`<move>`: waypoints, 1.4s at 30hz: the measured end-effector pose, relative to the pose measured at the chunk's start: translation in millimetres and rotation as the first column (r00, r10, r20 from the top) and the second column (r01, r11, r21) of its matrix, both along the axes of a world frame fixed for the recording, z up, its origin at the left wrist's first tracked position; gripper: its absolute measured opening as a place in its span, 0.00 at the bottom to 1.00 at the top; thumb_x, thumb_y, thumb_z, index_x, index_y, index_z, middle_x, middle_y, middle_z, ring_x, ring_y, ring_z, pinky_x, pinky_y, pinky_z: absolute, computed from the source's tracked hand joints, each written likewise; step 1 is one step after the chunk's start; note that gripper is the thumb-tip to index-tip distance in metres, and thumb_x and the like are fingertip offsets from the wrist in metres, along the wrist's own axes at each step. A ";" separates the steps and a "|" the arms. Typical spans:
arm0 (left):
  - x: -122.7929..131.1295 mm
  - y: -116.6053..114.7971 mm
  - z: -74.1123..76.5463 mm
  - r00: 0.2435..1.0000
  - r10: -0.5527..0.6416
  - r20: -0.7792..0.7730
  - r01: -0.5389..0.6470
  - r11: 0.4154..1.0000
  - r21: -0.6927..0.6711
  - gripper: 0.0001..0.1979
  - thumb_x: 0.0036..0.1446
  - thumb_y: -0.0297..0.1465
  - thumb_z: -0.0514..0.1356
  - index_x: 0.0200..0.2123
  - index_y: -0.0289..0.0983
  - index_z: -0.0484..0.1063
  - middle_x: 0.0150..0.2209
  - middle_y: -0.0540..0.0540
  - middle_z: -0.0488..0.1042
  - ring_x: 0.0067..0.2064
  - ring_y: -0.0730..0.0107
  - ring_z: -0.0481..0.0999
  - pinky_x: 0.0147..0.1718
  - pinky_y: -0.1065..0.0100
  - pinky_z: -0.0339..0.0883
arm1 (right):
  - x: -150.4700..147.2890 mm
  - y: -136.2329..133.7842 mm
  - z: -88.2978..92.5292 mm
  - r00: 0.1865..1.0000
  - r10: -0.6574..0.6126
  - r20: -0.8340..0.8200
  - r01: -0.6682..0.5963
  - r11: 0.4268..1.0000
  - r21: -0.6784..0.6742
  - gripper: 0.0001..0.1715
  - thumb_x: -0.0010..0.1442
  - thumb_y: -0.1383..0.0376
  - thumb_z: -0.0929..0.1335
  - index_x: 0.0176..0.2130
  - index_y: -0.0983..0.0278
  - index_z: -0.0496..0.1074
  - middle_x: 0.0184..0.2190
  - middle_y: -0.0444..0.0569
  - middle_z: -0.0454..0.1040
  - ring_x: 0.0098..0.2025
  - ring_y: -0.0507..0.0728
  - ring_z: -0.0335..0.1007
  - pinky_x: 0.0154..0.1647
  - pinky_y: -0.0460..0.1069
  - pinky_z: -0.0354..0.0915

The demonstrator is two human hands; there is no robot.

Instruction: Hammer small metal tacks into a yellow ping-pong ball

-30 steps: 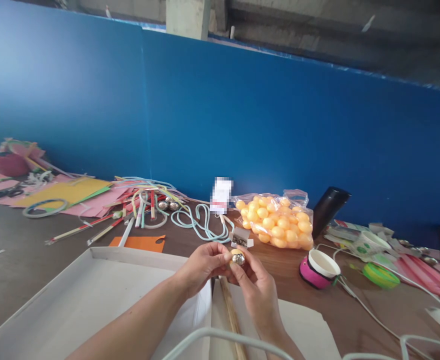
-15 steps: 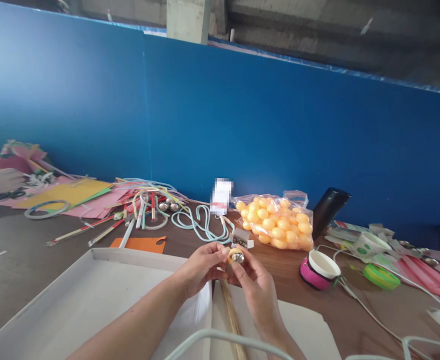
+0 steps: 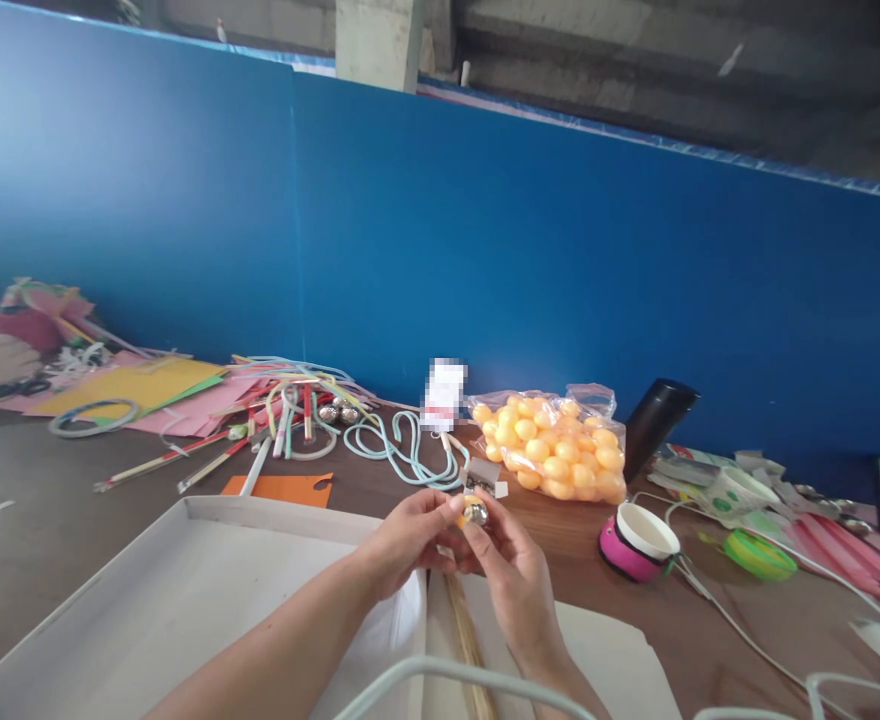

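Close together above the table, my two hands pinch a small silver bell (image 3: 476,512) with an orange-yellow piece (image 3: 460,506) against its left side. My left hand (image 3: 410,532) has thumb and fingers closed on the orange-yellow piece. From the right, my right hand (image 3: 513,570) holds the bell between thumb and fingers. Fingers cover much of both, so I cannot tell how they are joined. Just beyond my fingertips stands a small open box (image 3: 481,474) of little dark metal pieces. A wooden stick (image 3: 464,625) lies below my hands.
A shallow white box lid (image 3: 260,570) lies at the left. Behind are a bag of orange balls (image 3: 552,445), coiled pale-blue cord (image 3: 410,450) and more silver bells (image 3: 348,411). To the right stand a pink-banded cup (image 3: 639,540) and a black cylinder (image 3: 659,425).
The orange-yellow piece, a rounded rim around the bell before, now shows less, and the bell is turned slightly. My hands have barely shifted.
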State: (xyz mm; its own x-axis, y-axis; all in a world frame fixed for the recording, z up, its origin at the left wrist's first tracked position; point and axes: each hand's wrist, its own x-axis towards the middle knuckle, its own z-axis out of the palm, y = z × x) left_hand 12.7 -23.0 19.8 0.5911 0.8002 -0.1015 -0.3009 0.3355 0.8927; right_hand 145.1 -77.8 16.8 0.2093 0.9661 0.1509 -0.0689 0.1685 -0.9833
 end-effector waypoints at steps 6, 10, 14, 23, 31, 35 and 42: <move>-3.0 -1.8 4.3 0.989 -0.114 0.099 0.120 0.991 -0.053 0.17 0.54 0.40 0.57 0.38 0.31 0.70 0.30 0.42 0.72 0.30 0.74 0.73 0.25 0.76 0.66 | 1.9 -2.5 3.1 0.993 0.008 0.116 -0.010 1.000 0.017 0.24 0.54 0.57 0.68 0.50 0.62 0.68 0.43 0.52 0.74 0.27 0.53 0.68 0.20 0.44 0.65; -4.1 -0.5 3.6 0.976 -0.118 0.184 0.140 0.983 -0.115 0.15 0.54 0.37 0.58 0.37 0.30 0.71 0.31 0.41 0.72 0.30 0.75 0.73 0.25 0.78 0.66 | 3.6 -2.8 6.2 0.980 0.006 0.200 -0.009 1.000 0.012 0.26 0.54 0.56 0.68 0.52 0.60 0.66 0.49 0.52 0.70 0.28 0.53 0.68 0.19 0.45 0.65; -4.7 3.6 0.9 0.966 0.024 0.259 0.029 0.979 -0.200 0.12 0.52 0.34 0.60 0.38 0.32 0.71 0.33 0.42 0.73 0.30 0.75 0.73 0.27 0.77 0.68 | 7.6 -2.2 5.6 0.970 -0.025 0.240 0.027 1.000 -0.005 0.29 0.55 0.54 0.66 0.53 0.62 0.63 0.45 0.54 0.72 0.27 0.54 0.69 0.19 0.46 0.62; -6.9 11.9 -1.1 0.924 0.235 0.303 -0.140 0.942 -0.304 0.12 0.53 0.33 0.59 0.40 0.34 0.68 0.36 0.44 0.74 0.29 0.76 0.74 0.25 0.76 0.69 | 9.9 -2.7 -28.7 0.572 0.016 0.820 0.070 0.995 -0.069 0.14 0.45 0.66 0.69 0.36 0.59 0.73 0.33 0.47 0.74 0.32 0.58 0.71 0.31 0.47 0.60; -10.8 25.0 -5.4 0.834 0.422 0.355 -0.307 0.890 -0.337 0.09 0.54 0.30 0.58 0.38 0.32 0.67 0.34 0.44 0.74 0.29 0.77 0.73 0.27 0.76 0.70 | 7.7 0.1 -10.0 0.925 0.056 0.375 0.035 0.973 -0.230 0.15 0.51 0.63 0.65 0.40 0.61 0.70 0.31 0.48 0.74 0.26 0.58 0.71 0.14 0.45 0.62; -12.0 28.5 -8.5 0.818 0.447 0.361 -0.340 0.883 -0.322 0.08 0.54 0.30 0.58 0.37 0.33 0.67 0.34 0.44 0.74 0.29 0.77 0.73 0.28 0.75 0.70 | 1.6 -7.0 9.3 0.949 -0.010 0.315 0.061 0.986 -0.152 0.15 0.50 0.60 0.66 0.39 0.63 0.71 0.17 0.39 0.67 0.15 0.51 0.61 0.15 0.45 0.61; -8.6 23.8 -7.3 0.858 0.403 0.319 -0.343 0.911 -0.229 0.11 0.52 0.31 0.60 0.39 0.33 0.68 0.29 0.46 0.72 0.29 0.76 0.73 0.29 0.75 0.70 | -1.6 -18.7 23.3 0.994 0.010 0.111 0.002 0.994 -0.113 0.30 0.54 0.51 0.65 0.52 0.62 0.65 0.22 0.43 0.67 0.18 0.50 0.59 0.14 0.43 0.58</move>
State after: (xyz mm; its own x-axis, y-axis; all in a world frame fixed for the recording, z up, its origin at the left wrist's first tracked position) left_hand 4.1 0.8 12.4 0.2711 0.9585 -0.0880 -0.7147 0.2617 0.6486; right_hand 143.5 -96.5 40.2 0.1935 0.9791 0.0632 0.0417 0.0562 -0.9975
